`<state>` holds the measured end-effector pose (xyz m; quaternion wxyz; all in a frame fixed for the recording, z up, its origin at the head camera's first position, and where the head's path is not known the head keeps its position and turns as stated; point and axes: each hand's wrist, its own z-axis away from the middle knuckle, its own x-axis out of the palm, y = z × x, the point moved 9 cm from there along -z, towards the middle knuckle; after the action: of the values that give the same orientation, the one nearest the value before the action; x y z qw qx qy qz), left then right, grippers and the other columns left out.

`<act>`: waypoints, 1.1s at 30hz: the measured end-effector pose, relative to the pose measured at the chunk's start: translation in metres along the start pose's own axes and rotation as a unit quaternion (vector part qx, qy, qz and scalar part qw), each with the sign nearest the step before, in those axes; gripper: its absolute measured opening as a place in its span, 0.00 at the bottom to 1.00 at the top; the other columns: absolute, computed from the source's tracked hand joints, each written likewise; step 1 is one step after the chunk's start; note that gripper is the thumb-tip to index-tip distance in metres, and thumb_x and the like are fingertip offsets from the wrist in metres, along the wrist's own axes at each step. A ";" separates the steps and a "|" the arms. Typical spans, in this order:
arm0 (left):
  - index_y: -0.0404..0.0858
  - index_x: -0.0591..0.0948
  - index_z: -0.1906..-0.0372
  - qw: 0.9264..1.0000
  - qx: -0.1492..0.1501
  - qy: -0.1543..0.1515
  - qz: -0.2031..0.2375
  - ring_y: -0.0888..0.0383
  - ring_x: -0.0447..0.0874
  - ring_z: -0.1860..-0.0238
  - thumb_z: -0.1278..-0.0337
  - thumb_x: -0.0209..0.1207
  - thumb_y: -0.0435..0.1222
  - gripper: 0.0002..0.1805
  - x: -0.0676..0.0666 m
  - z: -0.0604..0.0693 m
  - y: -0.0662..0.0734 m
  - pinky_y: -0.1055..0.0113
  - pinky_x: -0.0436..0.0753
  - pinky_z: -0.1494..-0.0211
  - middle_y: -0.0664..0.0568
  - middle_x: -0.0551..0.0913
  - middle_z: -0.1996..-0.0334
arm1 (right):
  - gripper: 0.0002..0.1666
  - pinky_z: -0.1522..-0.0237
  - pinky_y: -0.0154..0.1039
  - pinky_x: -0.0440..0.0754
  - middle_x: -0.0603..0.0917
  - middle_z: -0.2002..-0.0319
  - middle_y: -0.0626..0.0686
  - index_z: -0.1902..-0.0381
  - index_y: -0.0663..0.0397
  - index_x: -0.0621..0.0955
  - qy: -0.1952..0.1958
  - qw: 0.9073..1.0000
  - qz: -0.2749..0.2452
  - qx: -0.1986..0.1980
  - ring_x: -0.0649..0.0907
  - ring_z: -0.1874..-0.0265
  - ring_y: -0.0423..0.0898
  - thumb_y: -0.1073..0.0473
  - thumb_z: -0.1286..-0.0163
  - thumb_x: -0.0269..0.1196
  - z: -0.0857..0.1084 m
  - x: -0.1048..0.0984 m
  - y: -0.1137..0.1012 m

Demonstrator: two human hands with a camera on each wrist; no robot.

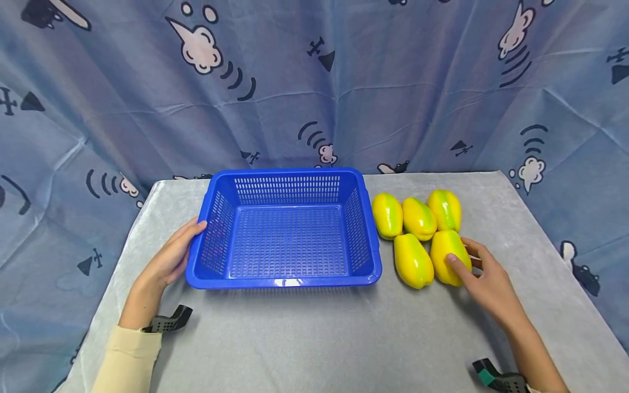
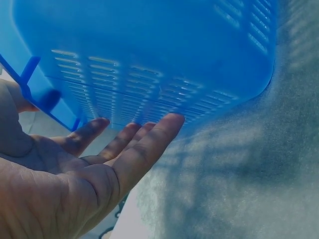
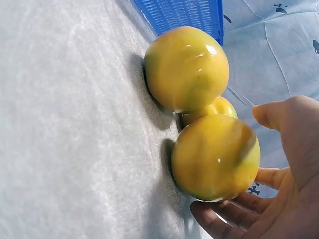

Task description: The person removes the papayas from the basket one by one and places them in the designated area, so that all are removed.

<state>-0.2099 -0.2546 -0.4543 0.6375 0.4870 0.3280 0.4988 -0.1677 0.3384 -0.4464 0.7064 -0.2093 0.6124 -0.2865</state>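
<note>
A blue plastic basket (image 1: pixel 290 240) with slotted walls sits on the table, nothing inside it. At its left side my left hand (image 1: pixel 173 254) holds the rim, thumb over the edge. Its fingers (image 2: pixel 149 144) reach along the outer wall in the left wrist view. Right of the basket lie several glossy yellow-green papayas. My right hand (image 1: pixel 491 281) is spread around the nearest right papaya (image 1: pixel 448 256). In the right wrist view its thumb (image 3: pixel 271 114) appears apart from this papaya (image 3: pixel 217 159), while the other fingers lie along its lower side.
Beside the right hand's papaya lies another papaya (image 1: pixel 414 262). Behind are a left papaya (image 1: pixel 387 216), a middle papaya (image 1: pixel 419 219) and a right papaya (image 1: pixel 444 210). A grey cloth covers the table (image 1: pixel 304 338). A blue patterned curtain (image 1: pixel 295 82) hangs behind.
</note>
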 end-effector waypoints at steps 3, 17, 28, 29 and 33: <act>0.36 0.41 0.14 1.000 0.001 -0.001 0.002 0.63 0.83 0.43 0.13 0.40 0.52 0.41 0.000 0.000 0.000 0.66 0.86 0.43 0.56 0.78 0.42 | 0.47 0.43 0.77 0.76 0.66 0.26 0.78 0.15 0.59 0.55 -0.007 1.000 0.002 0.005 0.72 0.34 0.77 0.37 0.17 0.53 0.000 0.000 0.002; 0.35 0.41 0.14 1.000 0.002 -0.003 0.006 0.64 0.84 0.44 0.13 0.40 0.53 0.41 0.000 0.000 0.000 0.66 0.87 0.43 0.57 0.79 0.42 | 0.40 0.43 0.77 0.75 0.67 0.26 0.77 0.16 0.58 0.58 0.004 1.000 -0.009 -0.015 0.73 0.34 0.78 0.42 0.14 0.50 0.001 0.002 0.003; 0.34 0.42 0.14 1.000 0.006 -0.007 0.013 0.63 0.85 0.45 0.13 0.40 0.52 0.41 0.000 0.001 0.001 0.65 0.87 0.44 0.59 0.81 0.44 | 0.39 0.43 0.75 0.76 0.67 0.24 0.74 0.17 0.59 0.60 0.012 1.000 -0.004 -0.014 0.72 0.33 0.75 0.42 0.13 0.48 -0.001 -0.001 0.001; 0.34 0.42 0.14 1.000 0.007 -0.009 0.015 0.63 0.85 0.45 0.13 0.40 0.52 0.40 0.001 0.001 0.001 0.65 0.87 0.44 0.58 0.81 0.45 | 0.39 0.43 0.73 0.77 0.67 0.24 0.74 0.17 0.59 0.60 0.015 1.000 0.001 -0.013 0.73 0.33 0.74 0.42 0.13 0.48 -0.001 -0.002 0.001; 0.33 0.44 0.15 1.000 0.009 -0.011 0.023 0.63 0.86 0.46 0.13 0.40 0.51 0.40 0.003 -0.001 0.001 0.65 0.87 0.45 0.59 0.83 0.46 | 0.38 0.45 0.51 0.83 0.70 0.27 0.73 0.18 0.61 0.62 0.033 0.999 0.009 -0.025 0.76 0.35 0.70 0.43 0.14 0.50 0.002 -0.007 0.000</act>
<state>-0.2101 -0.2517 -0.4530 0.6250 0.5059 0.3137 0.5050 -0.1659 0.3425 -0.4411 0.6831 -0.2117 0.6440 -0.2715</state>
